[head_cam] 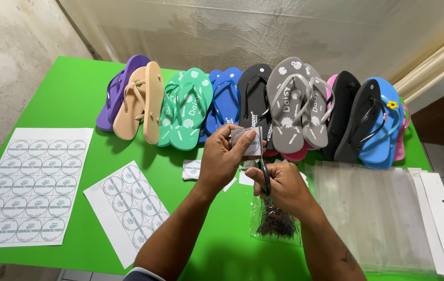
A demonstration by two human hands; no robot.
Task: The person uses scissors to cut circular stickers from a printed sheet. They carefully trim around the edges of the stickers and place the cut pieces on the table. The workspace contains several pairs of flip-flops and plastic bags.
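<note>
While the left hand pinches a round paper label, the right hand grips black scissors; both hover above the green table. Flip-flops line the far edge.

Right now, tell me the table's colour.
Bright green table, seen in the head view.

A row of flip-flops is set behind the hands, label sheets to the left, plastic bags to the right on the table.

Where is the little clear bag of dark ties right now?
The small clear plastic bag of dark ties lies on the green table near its front edge, under the right hand, left of the clear sleeves.
</note>
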